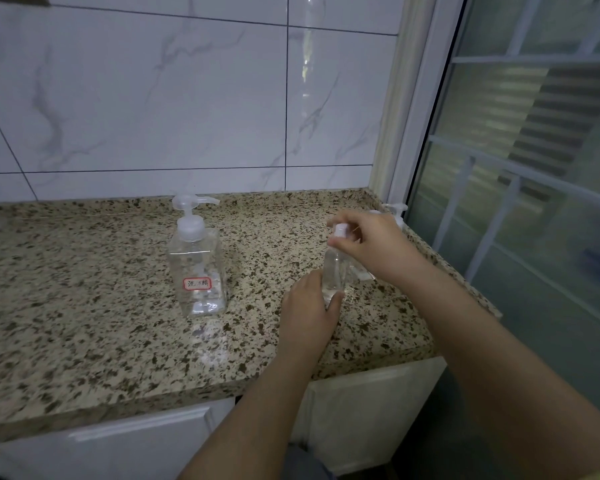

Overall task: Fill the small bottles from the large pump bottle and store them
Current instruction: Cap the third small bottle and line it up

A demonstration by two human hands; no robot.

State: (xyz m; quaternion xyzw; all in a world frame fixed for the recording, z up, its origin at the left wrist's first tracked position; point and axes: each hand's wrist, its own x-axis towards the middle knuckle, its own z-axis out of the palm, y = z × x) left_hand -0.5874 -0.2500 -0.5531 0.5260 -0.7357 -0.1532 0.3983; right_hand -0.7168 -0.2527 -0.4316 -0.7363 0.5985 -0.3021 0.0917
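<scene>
Right now, step in hand: probably working the cap of one small bottle, on or off I cannot tell.

Small bottle [334, 271]: upright on the granite counter [84, 306], toward the right end, at about 3 o'clock from the large pump bottle [198, 265].

Long axis: vertical, neck and white cap [340, 232] pointing straight up.

Left hand [309, 313]: at 7 o'clock of the small bottle, thumb and fingers wrapped round its lower body, bracing it.

Right hand [364, 242]: at 2 o'clock of the cap, fingertips drawn together and pinching it from above; this is the hand nearer the top.

Key relation: cap sits directly over the body, so any twist turns about that upright axis while the lower hand keeps the base from spinning.

Large pump bottle: standing apart to the left, untouched, nozzle pointing to 3 o'clock, red-bordered label facing the camera.

Other pump bottle [397, 214]: at the counter's far right corner, mostly hidden behind the right hand.

Fill level: clear walls, contents hard to judge.
</scene>
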